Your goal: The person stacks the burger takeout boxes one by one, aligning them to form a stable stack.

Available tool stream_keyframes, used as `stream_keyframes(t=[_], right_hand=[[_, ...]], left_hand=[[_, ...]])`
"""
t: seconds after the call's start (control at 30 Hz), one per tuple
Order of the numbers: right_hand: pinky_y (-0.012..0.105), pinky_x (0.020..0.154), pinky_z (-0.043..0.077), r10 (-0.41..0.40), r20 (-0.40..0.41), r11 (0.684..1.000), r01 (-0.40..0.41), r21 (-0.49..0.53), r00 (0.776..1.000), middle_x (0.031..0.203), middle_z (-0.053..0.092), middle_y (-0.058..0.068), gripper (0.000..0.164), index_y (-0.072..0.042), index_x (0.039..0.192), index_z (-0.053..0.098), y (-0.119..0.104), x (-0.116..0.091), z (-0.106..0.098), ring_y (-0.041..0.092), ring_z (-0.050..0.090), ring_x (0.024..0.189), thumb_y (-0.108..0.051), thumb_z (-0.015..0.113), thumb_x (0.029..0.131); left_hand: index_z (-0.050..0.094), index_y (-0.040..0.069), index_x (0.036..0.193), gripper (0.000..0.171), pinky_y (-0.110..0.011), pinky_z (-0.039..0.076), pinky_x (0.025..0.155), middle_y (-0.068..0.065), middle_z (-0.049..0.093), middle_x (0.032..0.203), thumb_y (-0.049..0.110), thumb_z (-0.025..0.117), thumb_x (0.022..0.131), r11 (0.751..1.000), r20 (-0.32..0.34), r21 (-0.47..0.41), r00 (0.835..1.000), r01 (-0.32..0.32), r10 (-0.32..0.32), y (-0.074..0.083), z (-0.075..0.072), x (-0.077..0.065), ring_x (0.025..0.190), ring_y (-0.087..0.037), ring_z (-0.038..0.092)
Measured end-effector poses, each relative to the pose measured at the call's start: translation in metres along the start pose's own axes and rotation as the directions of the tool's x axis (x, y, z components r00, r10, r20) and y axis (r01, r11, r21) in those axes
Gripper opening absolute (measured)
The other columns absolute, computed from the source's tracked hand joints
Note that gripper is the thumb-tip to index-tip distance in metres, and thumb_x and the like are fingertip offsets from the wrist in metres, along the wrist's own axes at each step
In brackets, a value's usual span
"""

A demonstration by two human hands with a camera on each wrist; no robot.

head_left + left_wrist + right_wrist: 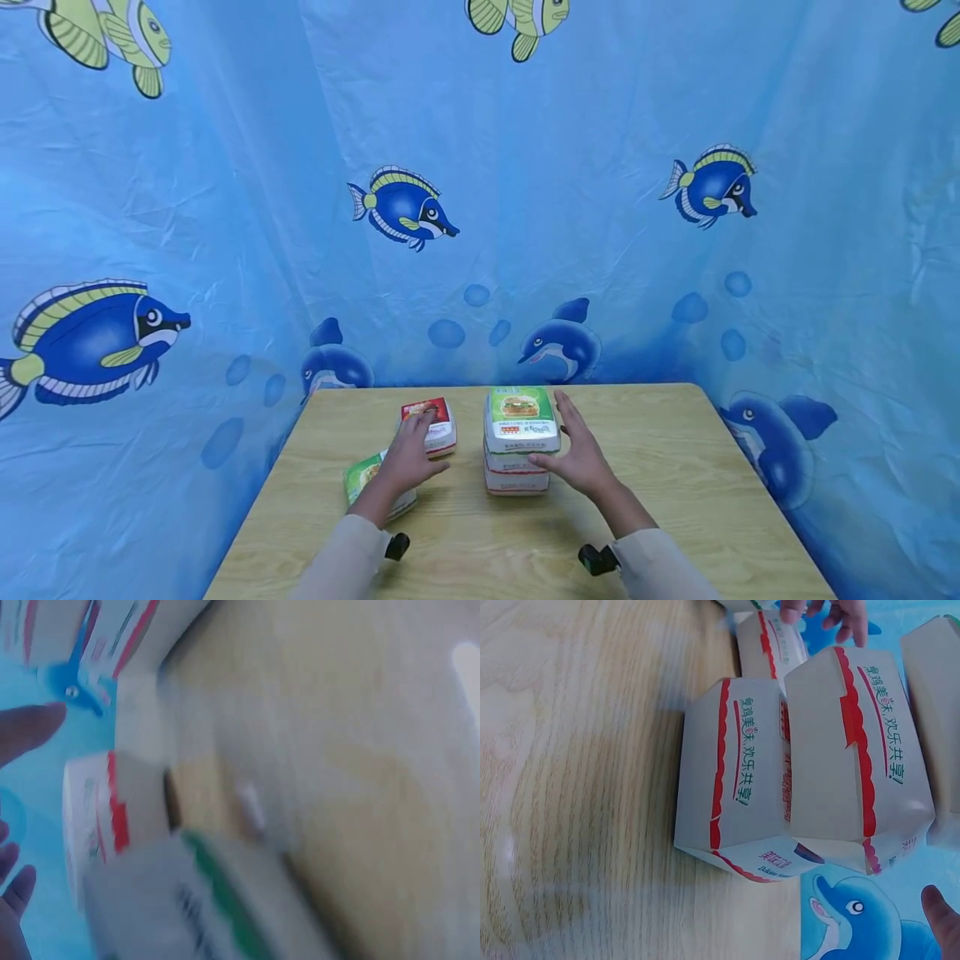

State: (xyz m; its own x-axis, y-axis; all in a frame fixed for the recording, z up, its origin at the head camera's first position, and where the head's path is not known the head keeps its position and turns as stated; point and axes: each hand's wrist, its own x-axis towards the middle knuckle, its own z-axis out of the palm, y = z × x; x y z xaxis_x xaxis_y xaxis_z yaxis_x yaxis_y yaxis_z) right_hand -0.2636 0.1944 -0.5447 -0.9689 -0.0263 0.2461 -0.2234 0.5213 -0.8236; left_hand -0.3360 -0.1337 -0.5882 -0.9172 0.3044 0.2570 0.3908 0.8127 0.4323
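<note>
Three white burger boxes stand stacked near the table's middle. The top burger box (522,417) has a green-and-white lid; red trim runs along the bottom burger box (735,772) and the middle burger box (855,750) in the right wrist view. Beside the stack's right side is my right hand (583,458), fingers spread, thumb before the front; contact cannot be told. My left hand (407,457) hovers with loosely extended fingers over two separate boxes at the left, holding nothing. These are a red-lidded burger box (444,432) and, nearer, a partly covered green-lidded burger box (358,479).
The wooden table (675,500) carries all the boxes. Behind and at both sides hangs a blue curtain (600,100) printed with fish and dolphins, close to the table's edges. Black bands circle both wrists. The left wrist view is blurred.
</note>
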Motion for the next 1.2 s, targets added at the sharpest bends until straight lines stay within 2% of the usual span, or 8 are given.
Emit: stream_keyframes(t=[0.1,0.23,0.37,0.57,0.7,0.87,1.1,1.2], right_hand=[[0.054,0.103,0.039,-0.007,-0.002,1.0,0.007,-0.015,1.0,0.162,0.01,-0.001,0.119,-0.038,0.156,0.009,0.0,0.0,0.002,0.031,0.023,0.143,-0.056,0.085,0.065],[0.053,0.103,0.039,-0.032,-0.005,0.999,0.031,-0.031,0.999,0.162,0.01,-0.002,0.118,-0.034,0.157,0.011,0.001,0.0,0.002,0.03,0.021,0.144,-0.053,0.085,0.067],[0.053,0.104,0.038,-0.044,-0.01,0.999,0.044,-0.024,0.999,0.162,0.011,0.0,0.119,-0.025,0.158,0.013,0.0,-0.001,0.001,0.03,0.018,0.145,-0.049,0.087,0.067],[0.054,0.102,0.04,-0.053,-0.022,0.998,0.052,-0.033,0.998,0.162,0.013,0.003,0.119,-0.026,0.158,0.013,-0.002,0.0,0.001,0.032,0.021,0.144,-0.048,0.087,0.067],[0.054,0.102,0.04,-0.047,-0.021,0.998,0.047,-0.035,0.999,0.162,0.013,0.002,0.119,-0.021,0.158,0.015,-0.003,0.001,0.002,0.031,0.021,0.144,-0.051,0.086,0.067],[0.052,0.103,0.039,-0.032,-0.013,0.999,0.032,-0.034,0.999,0.162,0.011,-0.001,0.119,-0.03,0.157,0.012,-0.003,0.001,0.001,0.029,0.017,0.145,-0.056,0.084,0.066],[0.055,0.102,0.04,-0.007,-0.012,0.999,0.007,-0.037,1.0,0.162,0.011,0.002,0.121,-0.029,0.158,0.012,-0.002,0.001,0.001,0.033,0.024,0.143,-0.058,0.084,0.064],[0.057,0.1,0.04,0.0,-0.012,0.999,0.0,-0.033,1.0,0.162,0.012,0.001,0.12,-0.028,0.158,0.013,-0.002,0.002,0.002,0.036,0.031,0.139,-0.059,0.083,0.065]], left_hand=[[0.036,0.015,0.151,0.103,-0.056,0.041,0.099,-0.011,0.038,0.145,0.04,0.089,0.067,0.999,0.022,-0.027,0.999,0.032,-0.032,-0.015,-0.01,0.01,0.13,-0.034,0.037],[0.027,0.014,0.155,0.114,-0.062,0.031,0.105,-0.016,0.021,0.157,0.044,0.089,0.064,0.993,0.154,-0.022,0.982,0.116,-0.111,-0.038,-0.027,0.026,0.14,-0.04,0.022],[0.018,0.008,0.156,0.122,-0.061,0.023,0.109,-0.022,0.013,0.159,0.043,0.09,0.064,0.986,0.287,0.046,0.943,0.161,-0.167,-0.054,-0.041,0.04,0.143,-0.042,0.013],[0.014,0.002,0.155,0.118,-0.059,0.021,0.111,-0.029,0.018,0.155,0.038,0.087,0.07,0.974,0.386,0.112,0.895,0.196,-0.225,-0.055,-0.039,0.051,0.142,-0.045,0.017],[0.019,0.004,0.155,0.114,-0.061,0.018,0.111,-0.029,0.017,0.155,0.047,0.083,0.071,0.97,0.376,0.175,0.9,0.167,-0.222,-0.049,-0.03,0.053,0.142,-0.046,0.012],[0.024,0.011,0.156,0.108,-0.057,0.012,0.114,-0.026,0.014,0.157,0.057,0.077,0.074,0.964,0.34,0.232,0.917,0.132,-0.208,-0.043,-0.017,0.055,0.143,-0.045,0.008],[0.038,0.014,0.15,0.108,-0.059,0.017,0.112,-0.029,0.031,0.147,0.068,0.077,0.065,0.962,0.236,0.248,0.956,0.116,-0.176,-0.035,-0.003,0.052,0.136,-0.045,0.025],[0.033,0.015,0.153,0.115,-0.058,0.022,0.11,-0.027,0.031,0.147,0.07,0.078,0.062,0.963,0.211,0.219,0.956,0.159,-0.206,-0.04,0.004,0.051,0.135,-0.044,0.028]])
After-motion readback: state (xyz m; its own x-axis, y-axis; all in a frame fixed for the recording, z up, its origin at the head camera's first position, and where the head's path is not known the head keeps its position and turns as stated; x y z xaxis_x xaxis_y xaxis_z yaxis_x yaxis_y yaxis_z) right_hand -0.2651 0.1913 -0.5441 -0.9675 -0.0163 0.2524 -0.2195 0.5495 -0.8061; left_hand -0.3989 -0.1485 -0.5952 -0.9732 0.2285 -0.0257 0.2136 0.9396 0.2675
